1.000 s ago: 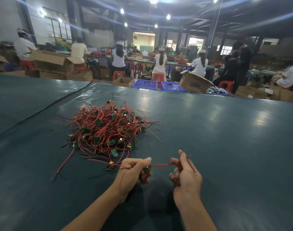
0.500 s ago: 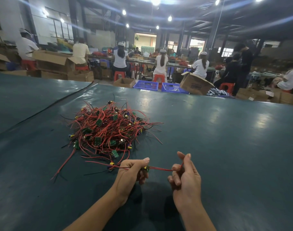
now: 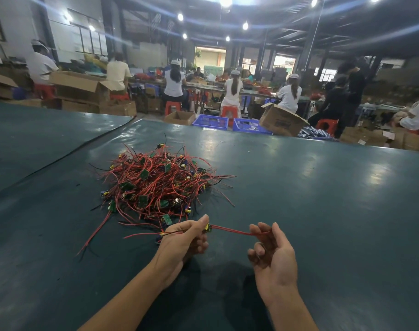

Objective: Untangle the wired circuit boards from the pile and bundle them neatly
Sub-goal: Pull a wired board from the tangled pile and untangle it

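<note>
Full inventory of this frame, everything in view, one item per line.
pile of wired boards: one, red wires and green boards, table centre-left
held board: one, green-yellow, at left fingertips
red wire: one, stretched between hands
table: one, dark green cover
baskets: two, blue, beyond far edge
cardboard boxes: several, brown, beyond table
stools: several, red, under workers
workers: several, mostly white tops, far benches
left hand: grips held board
right hand: pinches red wire

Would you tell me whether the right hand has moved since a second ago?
Yes, slightly: the right hand has shifted rightward, away from the pile, so more red wire spans between it and the left hand.
</note>
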{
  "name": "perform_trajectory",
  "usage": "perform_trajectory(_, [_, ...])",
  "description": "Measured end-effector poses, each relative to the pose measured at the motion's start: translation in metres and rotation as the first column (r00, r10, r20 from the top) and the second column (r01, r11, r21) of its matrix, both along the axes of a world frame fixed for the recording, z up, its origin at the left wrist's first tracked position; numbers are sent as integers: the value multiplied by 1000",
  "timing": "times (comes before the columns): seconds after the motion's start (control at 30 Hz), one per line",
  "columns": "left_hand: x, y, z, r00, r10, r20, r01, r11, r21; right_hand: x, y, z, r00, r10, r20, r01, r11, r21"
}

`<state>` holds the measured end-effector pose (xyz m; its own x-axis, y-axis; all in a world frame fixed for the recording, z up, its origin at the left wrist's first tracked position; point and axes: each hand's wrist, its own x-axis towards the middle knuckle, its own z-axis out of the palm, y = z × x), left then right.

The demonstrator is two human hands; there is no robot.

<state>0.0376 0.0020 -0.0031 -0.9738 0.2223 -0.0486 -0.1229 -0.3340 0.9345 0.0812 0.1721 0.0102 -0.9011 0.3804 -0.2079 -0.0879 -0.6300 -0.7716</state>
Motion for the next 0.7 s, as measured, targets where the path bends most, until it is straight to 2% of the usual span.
perform_trajectory(0.13, [-1, 2, 2, 998, -5, 64, -7, 984, 176, 0, -1, -1, 1000, -23, -17, 23, 999, 46])
perform_trajectory(0.27, [-1, 3, 4, 998, 22, 65, -39, 961, 273, 1, -4, 1, 997, -43, -56, 48, 994, 93])
perform_trajectory(0.4, [-3, 4, 5, 991, 85, 102, -117, 923, 365, 5, -5, 1, 996, 32, -78, -27, 998, 59])
perform_trajectory(0.5, [-4, 0, 11, 994, 66, 92, -98, 911, 400, 4, -3, -1, 996, 66, -62, -63, 997, 39])
perform_trajectory(0.7, [1, 0, 14, 985, -130, 117, 82, 934, 349, 1, -8, -6, 991, 135, 1, -135, 987, 91])
